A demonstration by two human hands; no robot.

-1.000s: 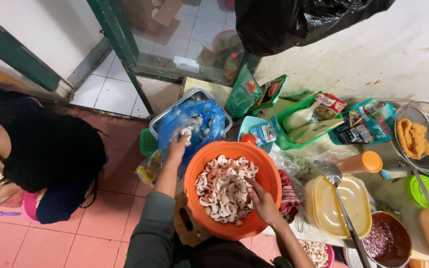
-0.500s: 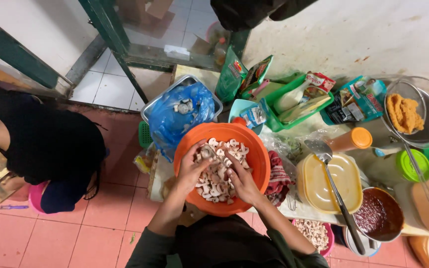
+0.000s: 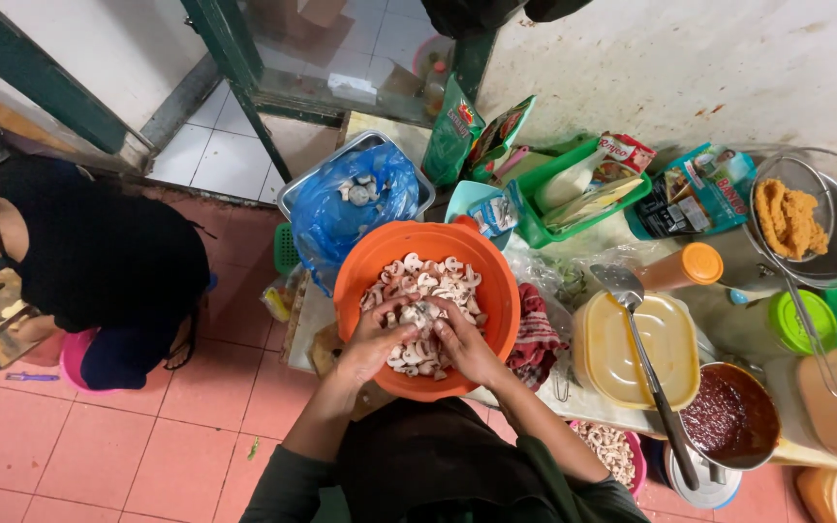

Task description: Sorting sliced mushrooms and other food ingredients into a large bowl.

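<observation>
Both hands, left (image 3: 372,341) and right (image 3: 464,344), curl palm-down into one orange bowl (image 3: 496,291), loosely cupping sliced mushrooms (image 3: 425,281); how firmly is hard to tell.

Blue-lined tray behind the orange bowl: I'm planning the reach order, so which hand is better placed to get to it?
Probably left. The left hand sits in the mushrooms on the side of the orange bowl nearest the blue-lined tray. The right hand would have to cross over it.
</observation>
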